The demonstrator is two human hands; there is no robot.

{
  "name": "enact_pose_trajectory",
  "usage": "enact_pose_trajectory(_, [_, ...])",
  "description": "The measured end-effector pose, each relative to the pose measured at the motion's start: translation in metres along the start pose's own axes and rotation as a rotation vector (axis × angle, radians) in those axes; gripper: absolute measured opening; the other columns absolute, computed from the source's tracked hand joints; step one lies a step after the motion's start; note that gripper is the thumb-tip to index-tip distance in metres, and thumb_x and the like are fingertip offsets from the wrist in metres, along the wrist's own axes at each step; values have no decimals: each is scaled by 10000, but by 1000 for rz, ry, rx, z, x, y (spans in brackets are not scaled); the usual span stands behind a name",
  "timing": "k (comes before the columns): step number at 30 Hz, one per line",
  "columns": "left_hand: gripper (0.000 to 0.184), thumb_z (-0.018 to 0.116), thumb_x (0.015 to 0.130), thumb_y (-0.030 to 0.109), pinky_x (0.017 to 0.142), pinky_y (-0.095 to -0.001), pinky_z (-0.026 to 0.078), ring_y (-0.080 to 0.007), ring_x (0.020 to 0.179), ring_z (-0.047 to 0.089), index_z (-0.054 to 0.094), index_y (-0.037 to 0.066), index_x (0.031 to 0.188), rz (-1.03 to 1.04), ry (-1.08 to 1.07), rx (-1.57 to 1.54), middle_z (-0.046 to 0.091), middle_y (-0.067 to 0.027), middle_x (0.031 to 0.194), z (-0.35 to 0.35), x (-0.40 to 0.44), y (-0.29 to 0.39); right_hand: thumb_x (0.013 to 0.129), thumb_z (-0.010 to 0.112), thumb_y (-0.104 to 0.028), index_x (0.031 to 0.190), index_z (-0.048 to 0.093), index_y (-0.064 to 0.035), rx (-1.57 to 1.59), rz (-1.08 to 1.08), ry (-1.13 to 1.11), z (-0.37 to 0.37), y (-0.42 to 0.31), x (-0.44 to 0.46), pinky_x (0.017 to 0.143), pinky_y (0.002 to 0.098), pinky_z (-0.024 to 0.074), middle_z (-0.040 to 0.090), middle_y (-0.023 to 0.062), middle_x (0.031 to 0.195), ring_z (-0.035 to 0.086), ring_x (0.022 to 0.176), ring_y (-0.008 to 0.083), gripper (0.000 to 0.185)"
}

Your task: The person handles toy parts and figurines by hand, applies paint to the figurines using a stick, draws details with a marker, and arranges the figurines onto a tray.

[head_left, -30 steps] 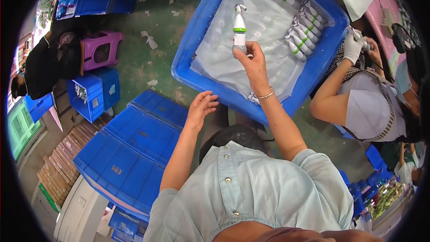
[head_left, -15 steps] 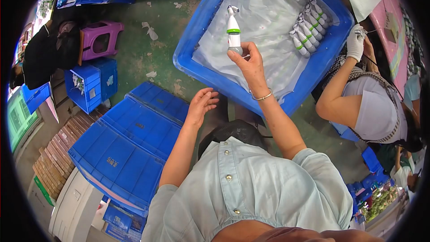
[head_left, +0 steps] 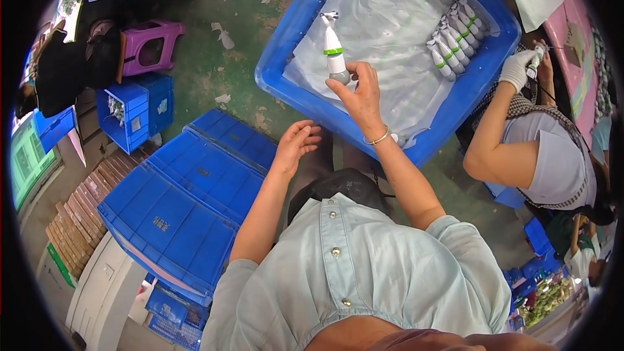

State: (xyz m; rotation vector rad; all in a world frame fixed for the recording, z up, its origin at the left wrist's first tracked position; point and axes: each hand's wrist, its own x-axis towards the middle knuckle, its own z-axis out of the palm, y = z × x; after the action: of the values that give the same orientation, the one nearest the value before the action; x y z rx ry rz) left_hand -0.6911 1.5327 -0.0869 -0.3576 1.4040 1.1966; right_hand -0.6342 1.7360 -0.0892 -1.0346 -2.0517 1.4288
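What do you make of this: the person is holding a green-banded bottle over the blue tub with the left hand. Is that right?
Not quite: the hand is wrong. The head view shows the right hand holding the green-banded bottle over the blue tub.

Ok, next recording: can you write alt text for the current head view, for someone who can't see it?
A person's right hand holds a green-banded bottle upright above a blue plastic bin lined with whitish sheeting. Similar bottles lie along the bin's right side. The left hand hovers empty; a co-worker's gloved hand shows at right.
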Motion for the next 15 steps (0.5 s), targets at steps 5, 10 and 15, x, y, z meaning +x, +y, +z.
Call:
enact_pose_trajectory(5, [342, 513, 924, 255, 800, -308, 464, -177, 944, 586, 488, 65, 1207, -7, 5, 9, 586, -106, 1138, 4, 1, -2, 681, 761, -232, 886, 557, -26, 61, 75, -30, -4, 1, -1, 709, 347, 412, 539, 84, 862, 476, 803, 232, 355])
enact_pose_trajectory(10, [354, 520, 924, 251, 798, -332, 478, -209, 968, 588, 471, 75, 1227, -6, -5, 13, 571, -123, 1157, 2, 7, -5, 688, 746, -196, 910, 559, -30, 88, 109, -24, -21, 25, 26, 649, 339, 429, 527, 90, 864, 499, 735, 225, 334])
enact_pose_trajectory(15, [370, 516, 924, 240, 794, -347, 485, -236, 963, 593, 455, 72, 1248, -12, 17, 10, 570, -141, 1158, -6, 2, -8, 683, 722, -96, 995, 539, -79, -354, -142, 384, -82, 124, 138, 658, 383, 453, 505, 116, 914, 546, 774, 294, 363])
